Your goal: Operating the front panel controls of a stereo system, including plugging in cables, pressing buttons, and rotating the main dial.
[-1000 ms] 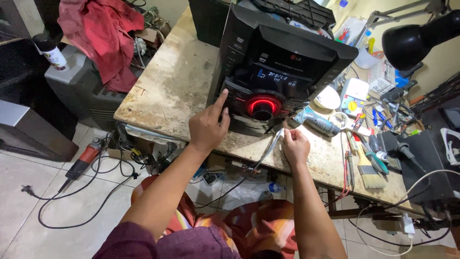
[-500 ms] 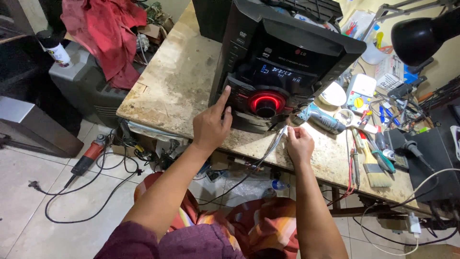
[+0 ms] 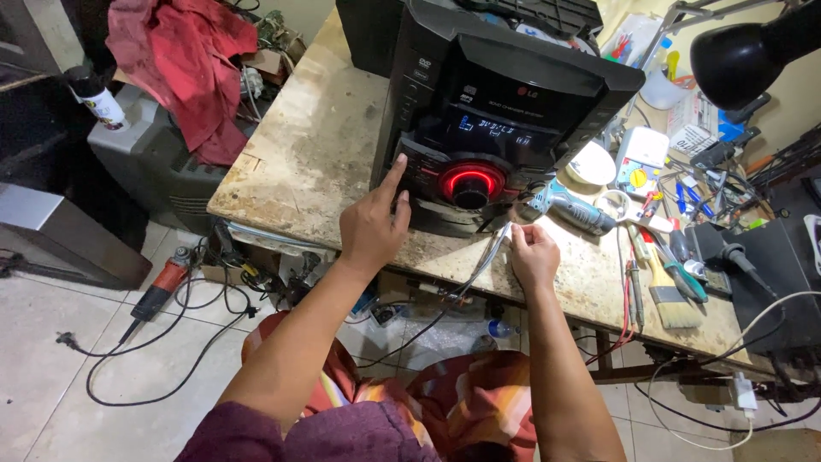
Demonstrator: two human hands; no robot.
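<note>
Left hand (image 3: 372,224) index finger extended, pressing black stereo (image 3: 496,111) front at frame centre, unchanged from before; right hand (image 3: 532,252) still pinching grey cable (image 3: 487,257) at surface (image 3: 299,162) edge.

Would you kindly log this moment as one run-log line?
left hand: index finger on black stereo unit front | right hand: pinching thin cable | stereo: red ring lit | surface: worn workbench

Worn workbench (image 3: 291,162), pale tiled floor (image 3: 51,376)
</note>
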